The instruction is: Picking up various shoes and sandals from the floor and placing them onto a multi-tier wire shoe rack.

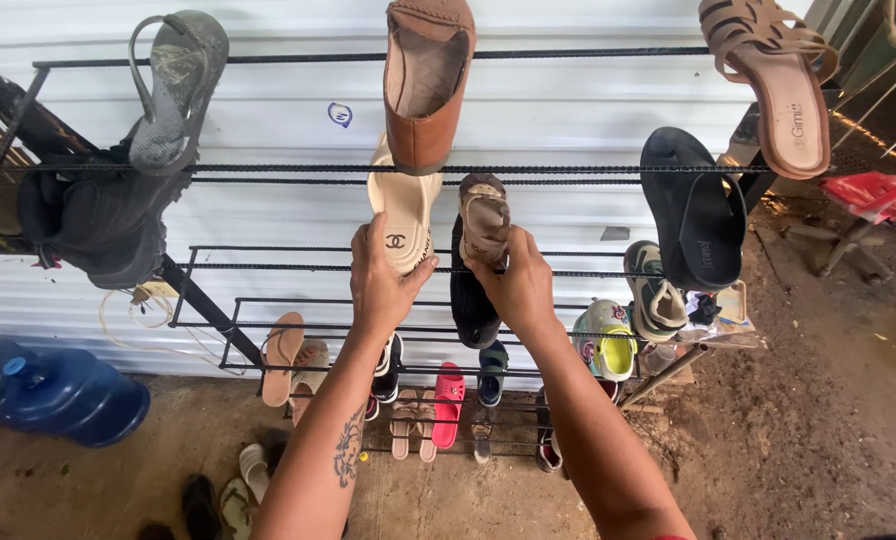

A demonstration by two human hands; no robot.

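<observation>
Both hands are raised to a tiered black metal rod shoe rack [568, 169] standing against a white corrugated wall [268, 110]. The left hand [381, 282] is closed on the lower end of a cream moulded slide sandal [400, 205], thumb over its footbed and fingers wrapped behind; the sandal hangs upright, long axis running 12 to 6 o'clock, its body lying at 12 o'clock from the fingers. The right hand [520, 288] grips a small worn tan strapped sandal [484, 217], fingers curled round its lower part with the thumb on the near side; that sandal also stands near vertical, at 11 o'clock from the knuckles, against a dark shoe [468, 300] behind it. The two sandals hang just beside each other, each nearer its own hand. Directly at 12 o'clock above them a brown leather loafer [426, 85] rests on the higher rods. At 3 o'clock hangs a black flat sandal [693, 215]; at 9 o'clock a dark grey bundle of fabric [93, 225]. Blue water jugs [58, 392] lie on the dirt floor at 8 o'clock.
</observation>
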